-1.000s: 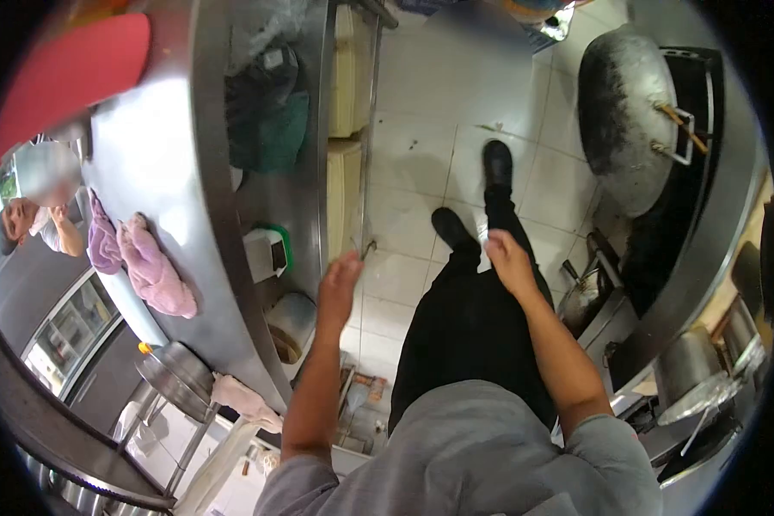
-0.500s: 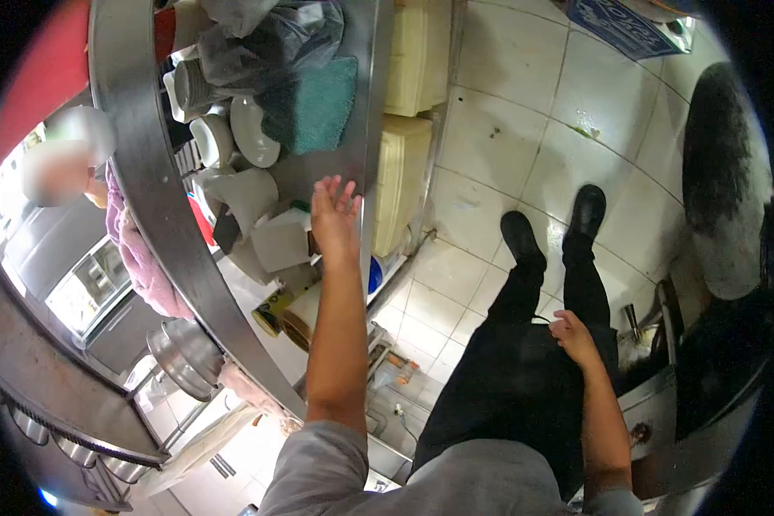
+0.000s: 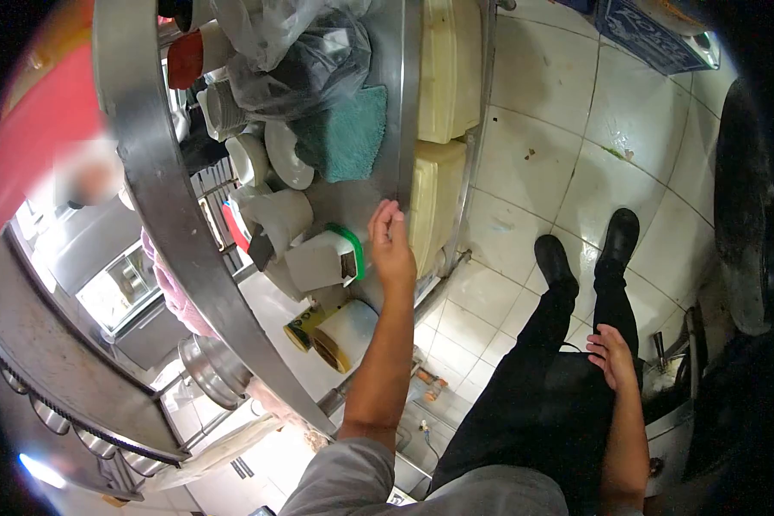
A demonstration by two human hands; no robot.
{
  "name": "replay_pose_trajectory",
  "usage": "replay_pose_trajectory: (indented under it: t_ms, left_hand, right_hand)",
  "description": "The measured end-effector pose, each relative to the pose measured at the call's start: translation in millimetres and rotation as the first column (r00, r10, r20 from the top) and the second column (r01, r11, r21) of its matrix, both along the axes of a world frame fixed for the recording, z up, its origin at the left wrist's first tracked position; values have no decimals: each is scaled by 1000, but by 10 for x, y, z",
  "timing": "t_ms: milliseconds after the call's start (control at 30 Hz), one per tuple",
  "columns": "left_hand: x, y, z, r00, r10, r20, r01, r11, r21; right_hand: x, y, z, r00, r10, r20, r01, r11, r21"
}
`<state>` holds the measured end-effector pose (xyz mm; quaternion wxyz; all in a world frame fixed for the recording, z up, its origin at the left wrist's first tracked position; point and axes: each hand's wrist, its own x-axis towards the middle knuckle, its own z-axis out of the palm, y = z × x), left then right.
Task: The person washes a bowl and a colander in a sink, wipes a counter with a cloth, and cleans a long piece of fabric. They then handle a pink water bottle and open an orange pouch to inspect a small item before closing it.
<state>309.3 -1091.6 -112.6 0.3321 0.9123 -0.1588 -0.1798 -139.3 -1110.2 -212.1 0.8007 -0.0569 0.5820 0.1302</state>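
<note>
My left hand (image 3: 392, 249) hovers over the front edge of a steel shelf, its fingers loosely bent and nothing visible in them. Closest to it on the shelf is a white tub with a green rim (image 3: 355, 244) and something dark inside. Beside that tub are a pale square container (image 3: 315, 261) and a white container (image 3: 282, 219). A teal cloth (image 3: 356, 138) lies farther up the shelf, next to white dishes (image 3: 291, 156). My right hand (image 3: 612, 355) hangs in front of my black apron (image 3: 507, 413), fingers apart, touching nothing I can make out.
Cream plastic bins (image 3: 439, 202) sit along the lower level. Clear plastic bags (image 3: 305, 64) lie at the shelf's far end, cans (image 3: 346, 334) at the near end. A steel bowl (image 3: 213, 370) is at left. Another person's red clothing (image 3: 39, 146) shows beyond the counter (image 3: 159, 172).
The view has shifted, so the shelf and floor sit farther right and lower. My left hand's fingers have curled in more; my right hand's fingers have spread. The green-rimmed tub shows more plainly.
</note>
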Motion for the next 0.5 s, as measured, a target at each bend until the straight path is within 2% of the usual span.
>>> replay_pose_trajectory:
  t_ms: [100, 200, 267, 333, 400, 467, 500]
  left_hand:
    - [-153, -4, 84, 999, -35, -10, 35, 999, 30]
    - [-455, -134, 562, 997, -80, -10, 79, 995, -57]
    - [-606, -174, 1176, 942, -297, 155, 306, 951, -35]
    - [-635, -41, 1838, 843, -460, 279, 497, 865, -74]
    - [-541, 147, 2391, 787, -494, 370, 558, 826, -83]
    - [-343, 416, 2727, 828, -405, 388, 421, 906, 46]
    - [-245, 494, 2850, 773, -478, 418, 474, 872, 122]
  right_hand:
    - [-7, -27, 7, 1000, 10, 12, -10, 1000, -6]
    - [-41, 3, -29, 1000, 16, 15, -16, 1000, -26]
    - [-77, 68, -72, 1000, -1, 7, 1, 998, -67]
    - [-22, 91, -99, 996, 75, -40, -79, 993, -93]
    - [152, 63, -75, 956, 276, -100, -288, 946, -146]
    - [415, 123, -215, 933, 359, 15, -318, 845, -431]
    - [878, -130, 145, 974, 218, 60, -167, 875, -455]
